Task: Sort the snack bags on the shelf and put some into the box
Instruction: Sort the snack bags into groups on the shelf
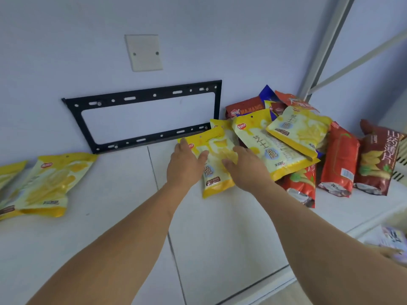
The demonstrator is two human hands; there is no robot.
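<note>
A yellow snack bag (217, 148) lies on the white shelf top (123, 194) near the wall. My left hand (185, 166) rests on its left edge with fingers fairly straight. My right hand (244, 166) lies on its right side, fingers extended over the bag. Just to the right is a heap of bags: two larger yellow bags (271, 148) on top, red bags (339, 159) and a dark red bag (377, 159) beside and beneath them. At the far left lie two yellow bags (48, 183). No box is in view.
A black metal wall bracket (143, 115) and a blank cover plate (144, 52) are on the wall behind. A grey frame post (321, 53) rises at the right. Some printed items (394, 238) lie blurred at the lower right edge.
</note>
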